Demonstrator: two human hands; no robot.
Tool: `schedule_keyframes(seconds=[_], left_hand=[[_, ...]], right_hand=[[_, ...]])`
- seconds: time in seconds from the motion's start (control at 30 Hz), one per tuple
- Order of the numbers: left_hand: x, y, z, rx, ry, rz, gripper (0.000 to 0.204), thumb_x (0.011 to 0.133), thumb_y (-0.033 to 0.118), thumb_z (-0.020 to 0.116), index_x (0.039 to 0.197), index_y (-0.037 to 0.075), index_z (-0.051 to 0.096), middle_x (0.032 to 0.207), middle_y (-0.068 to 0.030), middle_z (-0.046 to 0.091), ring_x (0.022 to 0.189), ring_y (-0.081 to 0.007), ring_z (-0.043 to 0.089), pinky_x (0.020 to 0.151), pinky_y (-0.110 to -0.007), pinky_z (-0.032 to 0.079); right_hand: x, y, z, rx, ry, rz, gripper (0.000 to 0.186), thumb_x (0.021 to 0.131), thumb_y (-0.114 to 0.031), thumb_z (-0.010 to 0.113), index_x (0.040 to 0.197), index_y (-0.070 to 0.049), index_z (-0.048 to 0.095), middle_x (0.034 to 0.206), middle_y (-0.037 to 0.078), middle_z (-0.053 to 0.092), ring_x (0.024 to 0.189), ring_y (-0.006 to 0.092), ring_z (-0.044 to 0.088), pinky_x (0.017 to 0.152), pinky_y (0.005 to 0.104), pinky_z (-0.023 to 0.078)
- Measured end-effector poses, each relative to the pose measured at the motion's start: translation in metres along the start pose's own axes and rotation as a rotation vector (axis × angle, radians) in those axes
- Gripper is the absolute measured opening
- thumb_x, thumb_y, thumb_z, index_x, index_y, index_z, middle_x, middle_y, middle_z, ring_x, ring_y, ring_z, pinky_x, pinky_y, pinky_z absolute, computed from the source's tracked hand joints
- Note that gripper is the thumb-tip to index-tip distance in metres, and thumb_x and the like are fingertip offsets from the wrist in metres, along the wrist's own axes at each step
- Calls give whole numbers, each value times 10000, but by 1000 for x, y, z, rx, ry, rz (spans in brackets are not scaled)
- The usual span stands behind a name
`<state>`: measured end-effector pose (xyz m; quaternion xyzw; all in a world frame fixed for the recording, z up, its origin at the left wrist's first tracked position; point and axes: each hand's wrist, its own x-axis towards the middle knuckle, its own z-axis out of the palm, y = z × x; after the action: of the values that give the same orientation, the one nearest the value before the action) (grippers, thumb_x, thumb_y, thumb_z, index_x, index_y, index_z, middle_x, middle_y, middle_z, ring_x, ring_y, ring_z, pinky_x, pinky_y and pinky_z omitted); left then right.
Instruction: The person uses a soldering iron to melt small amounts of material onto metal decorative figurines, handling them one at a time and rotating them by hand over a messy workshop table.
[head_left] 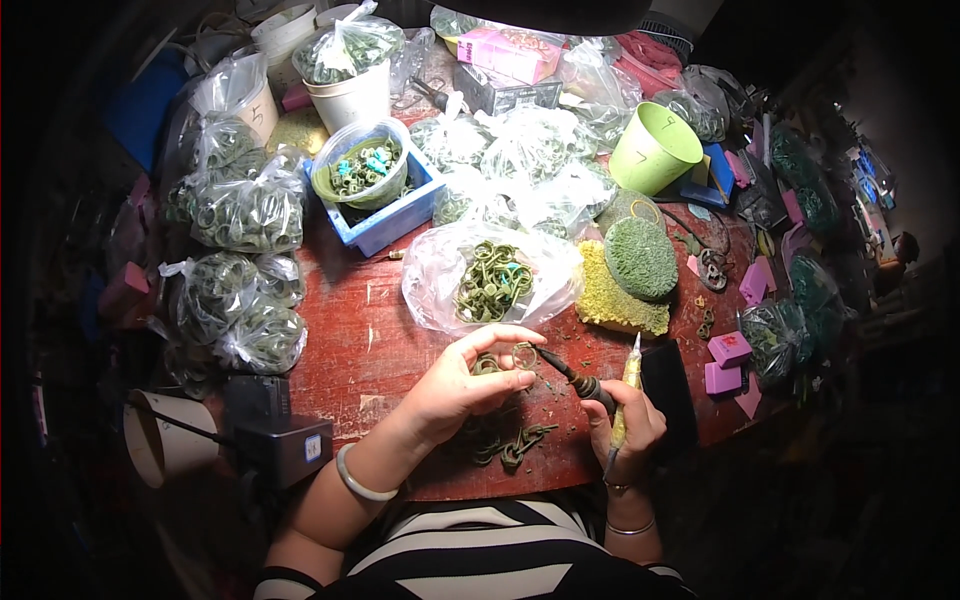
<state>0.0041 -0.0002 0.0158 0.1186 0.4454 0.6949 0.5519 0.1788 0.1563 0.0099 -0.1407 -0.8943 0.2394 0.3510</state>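
Between the thumb and fingers of my left hand (455, 385) is a small dark green ring (524, 357). My right hand (638, 432) is closed around a dark-handled hot pen (592, 390), whose thin dark tip reaches to the ring's edge. A yellowish pointed pen-like tool (632, 375) stands upright in the same right hand, tip up. Loose green rings (515, 450) lie on the table just below my hands, partly hidden behind my left hand. Beyond my hands an opened clear plastic bag (425, 290) holds a heap of green rings (490, 285).
Tied bags of green pieces (255, 210) line the left side. A blue bin (375, 235) bears a tub of rings (330, 185). A green cup (655, 150), a round green pad (640, 258), a yellow sponge (610, 300) and pink blocks (722, 378) stand right. A dark box (285, 445) is at left.
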Motion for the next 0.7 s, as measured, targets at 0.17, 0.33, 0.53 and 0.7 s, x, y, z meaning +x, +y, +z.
schedule_keyframes(seconds=[0.17, 0.33, 0.53, 0.7], left_hand=[[0, 1, 2, -3, 2, -8, 425, 867, 36, 741, 1268, 117, 627, 844, 72, 450, 601, 0, 448, 485, -157, 298], [1, 2, 1, -16, -20, -8, 419, 865, 39, 744, 1262, 116, 632, 865, 62, 454, 606, -1, 454, 486, -158, 308], [2, -2, 1, 33, -18, 0, 402, 880, 47, 738, 1263, 103, 631, 865, 66, 456, 609, -2, 450, 493, -158, 317], [1, 0, 3, 34, -58, -10, 398, 891, 47, 727, 1273, 92, 625, 849, 68, 454, 609, -2, 447, 492, -162, 319]], right_hand=[[1, 0, 1, 10, -8, -10, 263, 857, -227, 785, 937, -19, 645, 765, 105, 670, 619, 292, 655, 543, 347, 515], [3, -1, -2, 4, -7, -17, 265, 859, -227, 783, 932, -14, 642, 754, 104, 664, 612, 294, 649, 537, 352, 511], [0, -1, -3, 227, 10, 189, 468, 873, -251, 790, 1209, -2, 579, 915, 63, 666, 808, 136, 640, 685, 268, 522], [-2, -7, -3, 606, 105, 371, 458, 931, -146, 711, 1299, 27, 500, 840, 104, 718, 823, 144, 668, 827, 282, 519]])
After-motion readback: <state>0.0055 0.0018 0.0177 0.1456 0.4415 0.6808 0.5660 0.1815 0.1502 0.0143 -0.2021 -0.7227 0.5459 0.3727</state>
